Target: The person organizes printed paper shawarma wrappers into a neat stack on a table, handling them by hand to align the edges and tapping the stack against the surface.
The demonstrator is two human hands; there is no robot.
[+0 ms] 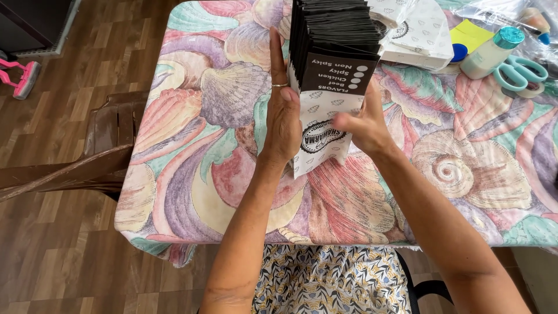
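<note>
Your left hand (283, 119) lies flat and open against the left side of the stack of paper bags (331, 64). Your right hand (363, 125) presses its right side, fingers blurred. The stack's long axis runs away from you across the bench (192, 145).

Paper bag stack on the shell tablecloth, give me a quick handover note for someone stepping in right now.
Left hand: flat against the left side of the paper bag stack, ring on one finger.
Right hand: on the stack's right side, blurred.
Stack: black-and-white bags, lying in a row on the table, squeezed between both hands.
More bags, a glue bottle and scissors sit at the far right.
Done: bags gathered. Left: cannot tell.
</note>
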